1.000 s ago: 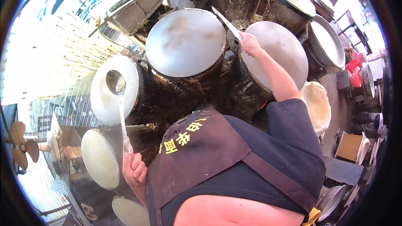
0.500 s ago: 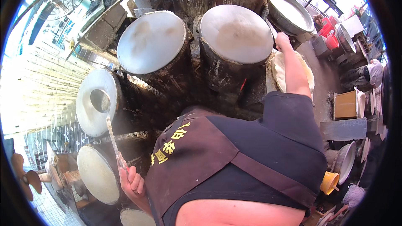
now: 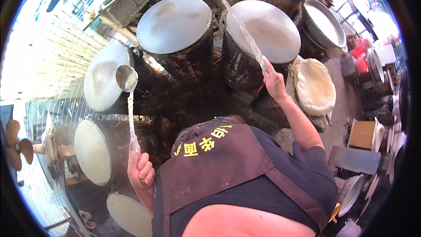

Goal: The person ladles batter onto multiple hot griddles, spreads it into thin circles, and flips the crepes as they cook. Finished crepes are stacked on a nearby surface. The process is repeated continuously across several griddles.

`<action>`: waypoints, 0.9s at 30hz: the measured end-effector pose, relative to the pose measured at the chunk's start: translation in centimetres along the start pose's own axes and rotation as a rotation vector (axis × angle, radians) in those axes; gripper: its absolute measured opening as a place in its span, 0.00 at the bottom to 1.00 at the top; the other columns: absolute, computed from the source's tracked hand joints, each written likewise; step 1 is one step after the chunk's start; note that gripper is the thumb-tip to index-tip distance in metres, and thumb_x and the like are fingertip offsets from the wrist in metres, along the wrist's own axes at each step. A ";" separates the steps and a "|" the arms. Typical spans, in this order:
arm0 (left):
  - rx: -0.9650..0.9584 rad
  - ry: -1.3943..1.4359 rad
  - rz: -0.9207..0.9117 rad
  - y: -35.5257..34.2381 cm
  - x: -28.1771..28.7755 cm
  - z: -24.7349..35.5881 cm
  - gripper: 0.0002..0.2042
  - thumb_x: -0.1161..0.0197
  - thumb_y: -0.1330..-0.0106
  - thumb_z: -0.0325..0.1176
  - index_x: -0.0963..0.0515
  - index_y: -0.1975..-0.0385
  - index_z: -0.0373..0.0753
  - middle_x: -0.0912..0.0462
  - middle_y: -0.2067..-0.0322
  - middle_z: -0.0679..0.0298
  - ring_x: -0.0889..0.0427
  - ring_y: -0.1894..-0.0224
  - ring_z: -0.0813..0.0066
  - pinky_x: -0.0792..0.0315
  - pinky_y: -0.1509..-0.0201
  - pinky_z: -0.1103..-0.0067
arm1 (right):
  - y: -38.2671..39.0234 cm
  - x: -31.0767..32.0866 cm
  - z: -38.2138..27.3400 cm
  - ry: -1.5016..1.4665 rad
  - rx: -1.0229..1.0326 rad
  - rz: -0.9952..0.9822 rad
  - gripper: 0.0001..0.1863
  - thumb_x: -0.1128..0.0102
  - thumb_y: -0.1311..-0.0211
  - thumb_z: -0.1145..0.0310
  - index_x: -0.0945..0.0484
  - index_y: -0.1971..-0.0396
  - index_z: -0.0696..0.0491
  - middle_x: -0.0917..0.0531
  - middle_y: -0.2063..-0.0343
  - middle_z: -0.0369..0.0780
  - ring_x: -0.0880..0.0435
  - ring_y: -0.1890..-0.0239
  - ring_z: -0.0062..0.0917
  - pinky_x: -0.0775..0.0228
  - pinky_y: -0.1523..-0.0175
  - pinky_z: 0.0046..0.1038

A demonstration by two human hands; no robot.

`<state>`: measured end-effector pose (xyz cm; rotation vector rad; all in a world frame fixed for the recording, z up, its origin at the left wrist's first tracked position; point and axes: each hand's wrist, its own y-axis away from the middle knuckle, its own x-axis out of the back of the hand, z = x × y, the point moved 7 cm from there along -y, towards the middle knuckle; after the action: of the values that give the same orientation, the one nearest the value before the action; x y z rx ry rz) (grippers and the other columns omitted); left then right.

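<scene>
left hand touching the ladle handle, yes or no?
Touching: the head view shows the left hand curled around the lower end of the ladle handle.

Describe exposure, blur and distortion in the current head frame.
Head view: the background at left is blown out; shadow darkens the drum sides; fisheye distortion, black round border; left hand and right hand look fairly sharp, the ladle too.
</scene>
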<state>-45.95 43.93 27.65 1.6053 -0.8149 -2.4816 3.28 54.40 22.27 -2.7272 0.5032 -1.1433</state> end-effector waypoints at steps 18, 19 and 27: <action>-0.273 0.185 0.238 0.3 -4.9 -9.8 0.17 0.60 0.24 0.39 0.42 0.37 0.51 0.40 0.81 0.69 0.41 0.89 0.86 0.44 0.93 0.86 | -37.1 -17.1 3.6 0.343 0.051 -0.286 0.26 0.51 0.42 0.70 0.32 0.42 0.37 0.20 0.54 0.47 0.21 0.50 0.41 0.29 0.47 0.40; -0.300 0.214 0.265 0.5 -4.7 -10.1 0.17 0.60 0.24 0.38 0.41 0.38 0.51 0.40 0.81 0.69 0.42 0.90 0.86 0.45 0.93 0.86 | -37.3 -17.4 2.9 0.311 0.101 -0.306 0.27 0.51 0.42 0.70 0.32 0.41 0.36 0.20 0.54 0.48 0.21 0.50 0.42 0.29 0.47 0.41; -0.380 0.208 0.283 1.1 -6.1 -12.0 0.15 0.57 0.26 0.35 0.37 0.40 0.53 0.41 0.83 0.70 0.45 0.91 0.85 0.49 0.93 0.87 | -40.7 -18.9 6.0 0.518 0.396 -0.411 0.22 0.55 0.41 0.67 0.28 0.45 0.39 0.20 0.55 0.49 0.23 0.50 0.47 0.32 0.46 0.43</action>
<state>-33.04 40.34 29.44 1.4634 -0.4681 -2.0766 5.33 99.14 15.91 -2.2298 -0.2396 -1.8329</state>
